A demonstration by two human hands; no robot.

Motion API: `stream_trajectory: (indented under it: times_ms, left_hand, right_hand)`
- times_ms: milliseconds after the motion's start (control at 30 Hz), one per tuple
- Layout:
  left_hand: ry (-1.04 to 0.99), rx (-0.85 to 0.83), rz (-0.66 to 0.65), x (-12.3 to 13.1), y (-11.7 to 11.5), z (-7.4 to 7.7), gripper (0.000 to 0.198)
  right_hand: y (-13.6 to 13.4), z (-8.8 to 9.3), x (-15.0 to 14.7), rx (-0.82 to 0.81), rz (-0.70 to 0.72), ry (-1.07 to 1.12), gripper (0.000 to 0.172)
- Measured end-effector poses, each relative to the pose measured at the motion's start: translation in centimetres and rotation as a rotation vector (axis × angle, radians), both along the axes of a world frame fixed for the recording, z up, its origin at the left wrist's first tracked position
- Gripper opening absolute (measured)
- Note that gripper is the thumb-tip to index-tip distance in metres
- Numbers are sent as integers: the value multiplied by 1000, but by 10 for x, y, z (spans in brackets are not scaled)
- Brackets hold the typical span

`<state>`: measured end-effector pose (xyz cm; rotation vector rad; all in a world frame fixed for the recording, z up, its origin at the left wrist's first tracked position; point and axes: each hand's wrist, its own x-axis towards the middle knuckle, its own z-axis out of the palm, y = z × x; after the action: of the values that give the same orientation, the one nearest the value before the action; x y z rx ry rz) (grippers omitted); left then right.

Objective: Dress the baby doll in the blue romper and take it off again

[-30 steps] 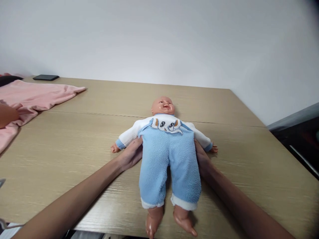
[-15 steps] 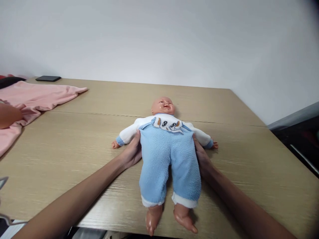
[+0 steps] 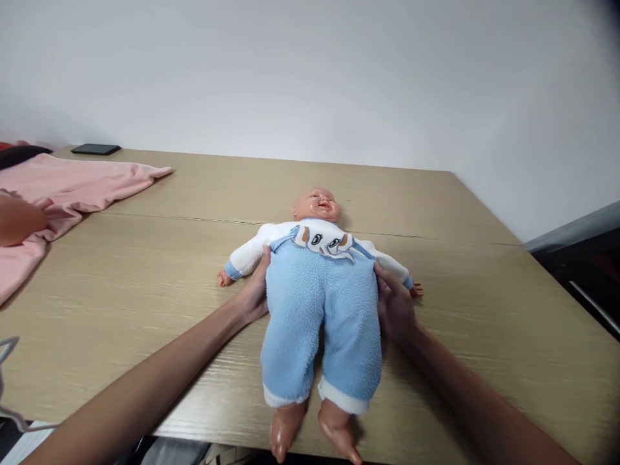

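Doll point(image 3: 322, 303): face up at centre frame on the table point(image 3: 121, 271), head toward the wall, bare feet over the near edge.
Left hand point(image 3: 254, 290): cupped against the doll's flank below the white sleeve, thumb up on the blue fleece; fingers hidden beneath the body, so depth of curl not readable.
Right hand point(image 3: 394, 303): partly closed on the opposite flank, fingers bent onto the fleece.
Step in hand: apparently a two-sided hold at the waist, with the doll resting on the table.
Next move: by judgement, calls for even pressure from both sides and support under the back, as the fleece looks loose.
Change from earlier frame: legs swung toward lower left, torso now slanted; right hand further onto the fleece.
Surroundings: pink cloth point(image 3: 72, 184) and dark phone point(image 3: 95, 149) at upper left.
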<state>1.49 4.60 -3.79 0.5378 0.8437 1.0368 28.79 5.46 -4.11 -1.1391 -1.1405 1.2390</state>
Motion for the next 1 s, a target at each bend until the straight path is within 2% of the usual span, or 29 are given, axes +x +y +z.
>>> stream_trajectory:
  times_ms: [233, 433, 567, 700, 867, 1000]
  left_hand:
    - [60, 134, 17, -6, 2, 5, 62]
    - [131, 235, 3, -20, 6, 0, 51]
    - [363, 404, -19, -34, 7, -1, 42]
    - [676, 583, 116, -39, 6, 6, 44]
    - [794, 603, 236, -33, 8, 5, 39]
    - [935, 631, 266, -34, 11, -2, 31]
  right_hand:
    - [8, 3, 12, 24, 15, 14, 47]
    - [15, -15, 15, 47, -67, -70, 41]
    - [12, -16, 15, 112, -87, -195, 40]
    - [9, -11, 14, 218, -160, -297, 39]
    - [9, -17, 17, 195, -197, -330, 37]
    - [6, -20, 19, 235, -205, -421, 36]
